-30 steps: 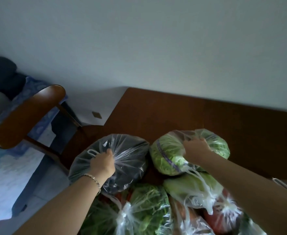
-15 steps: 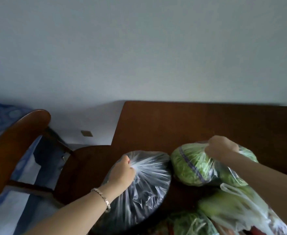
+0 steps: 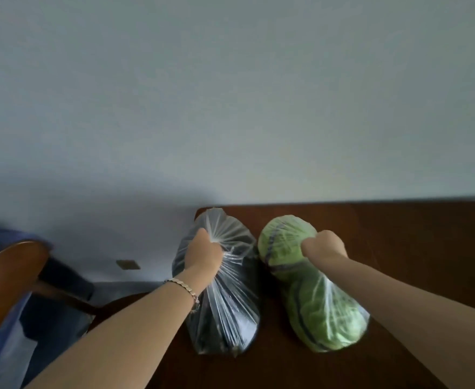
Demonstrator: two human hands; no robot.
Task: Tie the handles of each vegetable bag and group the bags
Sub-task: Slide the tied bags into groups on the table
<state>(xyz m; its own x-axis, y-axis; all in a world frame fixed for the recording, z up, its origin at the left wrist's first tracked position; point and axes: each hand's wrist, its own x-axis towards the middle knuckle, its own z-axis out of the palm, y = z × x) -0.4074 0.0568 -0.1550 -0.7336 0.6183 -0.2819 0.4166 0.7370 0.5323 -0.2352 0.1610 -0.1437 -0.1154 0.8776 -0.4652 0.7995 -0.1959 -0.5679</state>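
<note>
Two clear plastic bags lie side by side on the brown table [image 3: 399, 248], near its far left corner. My left hand [image 3: 202, 255] grips the gathered plastic of the bag of dark vegetables [image 3: 225, 313]. My right hand [image 3: 324, 248] grips the gathered plastic of the bag of green cabbages [image 3: 315, 310]. Each bag stretches from its fist back toward me. The other vegetable bags are out of view.
A wooden chair [image 3: 3, 287] stands left of the table, with blue cloth behind it. A pale wall [image 3: 230, 108] runs along the table's far edge. A small socket plate [image 3: 128, 264] sits low on the wall.
Both hands have carried their bags away from the pile toward the table's far left corner. The view has tilted up, so the pile of other bags has dropped out of sight.
</note>
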